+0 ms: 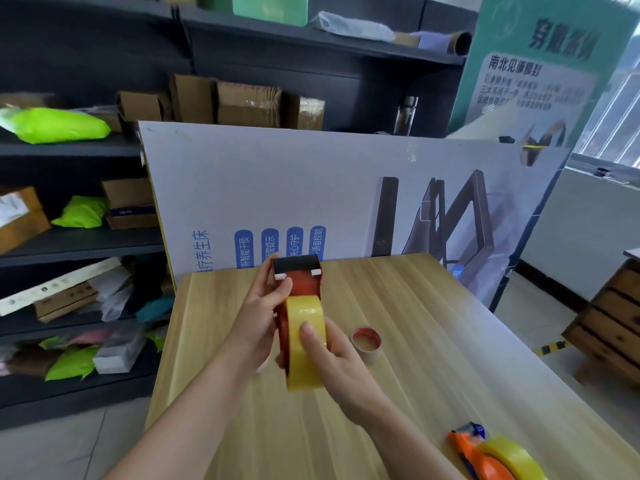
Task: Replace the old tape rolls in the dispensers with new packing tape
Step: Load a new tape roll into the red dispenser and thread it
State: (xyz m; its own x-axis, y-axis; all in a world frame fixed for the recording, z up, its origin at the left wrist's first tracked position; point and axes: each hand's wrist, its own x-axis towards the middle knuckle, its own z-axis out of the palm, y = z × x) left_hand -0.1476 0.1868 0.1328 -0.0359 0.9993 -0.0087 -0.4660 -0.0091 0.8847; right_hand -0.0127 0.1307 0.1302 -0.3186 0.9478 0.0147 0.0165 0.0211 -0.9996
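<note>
Above the wooden table (398,393) I hold a red tape dispenser (300,289) with a black front plate. My left hand (258,320) grips its left side. A full yellow roll of packing tape (304,341) sits in the dispenser, and my right hand (332,362) wraps around it with the thumb pressed on its outer face. An almost empty old roll (366,342), a cardboard core with a red inside, lies flat on the table just right of my hands. A second dispenser, orange (485,459), loaded with a yellow roll (512,459), lies at the front right corner.
A large printed board (346,188) leans upright behind the table's far edge. Dark shelves (79,244) with cardboard boxes and green bags fill the left side. A wooden drawer unit (609,323) stands on the floor at the right.
</note>
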